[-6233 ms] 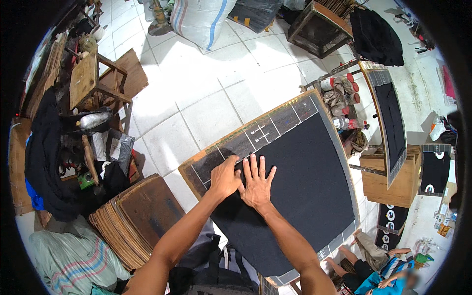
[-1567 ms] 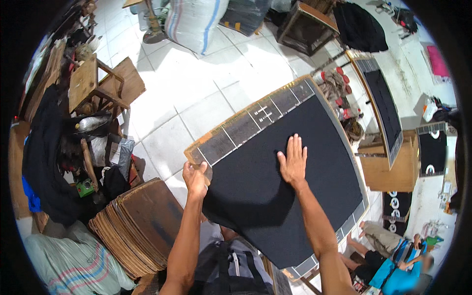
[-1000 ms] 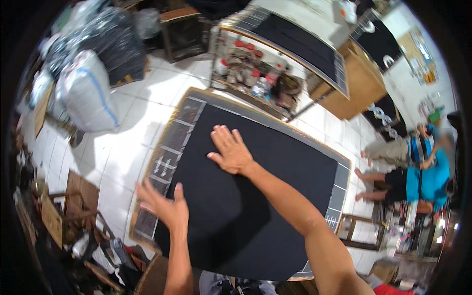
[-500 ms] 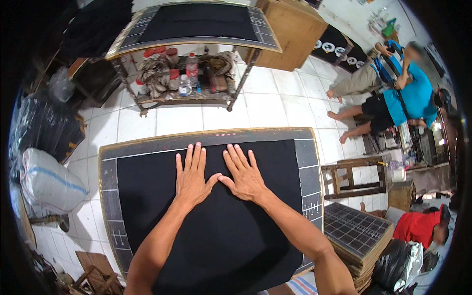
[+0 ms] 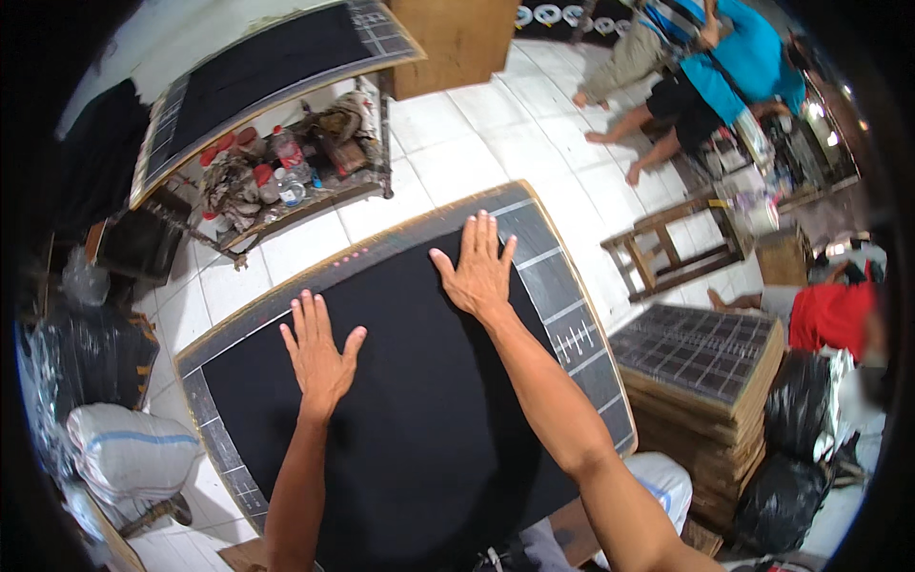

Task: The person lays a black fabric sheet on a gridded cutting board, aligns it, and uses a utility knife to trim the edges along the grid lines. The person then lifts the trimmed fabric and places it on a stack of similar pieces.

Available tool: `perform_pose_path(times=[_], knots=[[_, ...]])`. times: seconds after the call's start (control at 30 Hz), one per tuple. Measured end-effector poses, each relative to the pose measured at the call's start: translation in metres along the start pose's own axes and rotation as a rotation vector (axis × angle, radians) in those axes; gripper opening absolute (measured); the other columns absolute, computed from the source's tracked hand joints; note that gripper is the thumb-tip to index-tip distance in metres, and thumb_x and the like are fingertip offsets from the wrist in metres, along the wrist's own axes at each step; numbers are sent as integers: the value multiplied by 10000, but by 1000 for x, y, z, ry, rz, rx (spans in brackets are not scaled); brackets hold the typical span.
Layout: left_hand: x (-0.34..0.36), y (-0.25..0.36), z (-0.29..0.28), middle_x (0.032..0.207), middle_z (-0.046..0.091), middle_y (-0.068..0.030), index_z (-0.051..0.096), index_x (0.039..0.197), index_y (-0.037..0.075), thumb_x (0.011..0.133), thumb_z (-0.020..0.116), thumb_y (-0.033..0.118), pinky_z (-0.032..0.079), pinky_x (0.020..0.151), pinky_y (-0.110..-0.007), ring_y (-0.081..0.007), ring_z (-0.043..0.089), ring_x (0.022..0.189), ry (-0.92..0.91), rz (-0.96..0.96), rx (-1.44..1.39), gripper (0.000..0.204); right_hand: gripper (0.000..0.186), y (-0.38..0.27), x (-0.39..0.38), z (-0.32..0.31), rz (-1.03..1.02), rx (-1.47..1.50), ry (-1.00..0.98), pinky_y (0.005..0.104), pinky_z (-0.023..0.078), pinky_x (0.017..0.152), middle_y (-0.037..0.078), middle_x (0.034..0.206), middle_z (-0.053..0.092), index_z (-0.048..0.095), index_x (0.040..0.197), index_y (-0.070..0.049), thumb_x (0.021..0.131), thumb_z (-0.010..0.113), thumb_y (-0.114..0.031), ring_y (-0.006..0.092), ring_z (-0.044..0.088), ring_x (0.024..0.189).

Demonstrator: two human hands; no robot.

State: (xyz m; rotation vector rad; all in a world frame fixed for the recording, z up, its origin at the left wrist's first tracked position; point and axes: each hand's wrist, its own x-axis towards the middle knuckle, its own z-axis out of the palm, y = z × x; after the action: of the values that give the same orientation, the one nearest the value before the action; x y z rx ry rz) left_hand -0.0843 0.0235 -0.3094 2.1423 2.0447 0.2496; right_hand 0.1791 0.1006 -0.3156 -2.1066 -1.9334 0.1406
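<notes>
A black cloth (image 5: pixel 410 381) lies spread over a dark board (image 5: pixel 581 296) marked with white lines. My left hand (image 5: pixel 321 357) rests flat on the cloth near its far left edge, fingers apart. Toward the far right corner of the cloth, my right hand (image 5: pixel 477 272) lies flat with its fingers spread. Neither hand grips anything. Faint creases and shadows of my arms show on the cloth.
Beyond stands a table with another cloth-covered board (image 5: pixel 276 71), bottles and jars beneath. To the right are a wooden stool (image 5: pixel 672 248), stacked marked boards (image 5: pixel 701 353) and seated people. A white sack (image 5: pixel 133 448) stands left.
My hands have moved apart, the left toward the cloth's left side and the right toward its far right corner. The whole view has tilted.
</notes>
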Motion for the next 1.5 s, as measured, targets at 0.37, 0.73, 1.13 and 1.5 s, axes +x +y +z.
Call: perform_pose_path(times=[0.37,0.73,1.13,1.5], knots=[[3,0,5,1654,141,-184,222,1559,-15,981,498,558,79,1206,-586,-344,80,1538,-86,-14,94,859,873,107,-338,-93,431,-97,-382,647,-28,1171,236,1647,103,160,1568,19,983,462,-554,369,45,1541],[101,192,48,1649,211,-112,281,1554,34,931,464,675,84,1234,-515,-270,147,1532,-71,731,30,912,828,64,-277,-71,204,98,-301,666,67,1165,221,1635,183,272,1530,39,968,517,-517,359,133,1528],[98,205,55,1651,158,-174,226,1550,-37,924,379,749,17,1235,-515,-287,74,1544,-33,472,57,1017,855,127,-385,-106,397,9,-390,656,-54,1162,262,1637,107,177,1549,60,985,472,-511,398,44,1533],[-350,270,25,1227,629,-204,650,1195,-6,880,667,344,405,1069,-464,-332,582,1171,-751,865,-834,471,788,86,-182,-59,-276,104,-94,613,31,1194,230,1631,177,269,1530,43,1009,422,-528,364,127,1527]])
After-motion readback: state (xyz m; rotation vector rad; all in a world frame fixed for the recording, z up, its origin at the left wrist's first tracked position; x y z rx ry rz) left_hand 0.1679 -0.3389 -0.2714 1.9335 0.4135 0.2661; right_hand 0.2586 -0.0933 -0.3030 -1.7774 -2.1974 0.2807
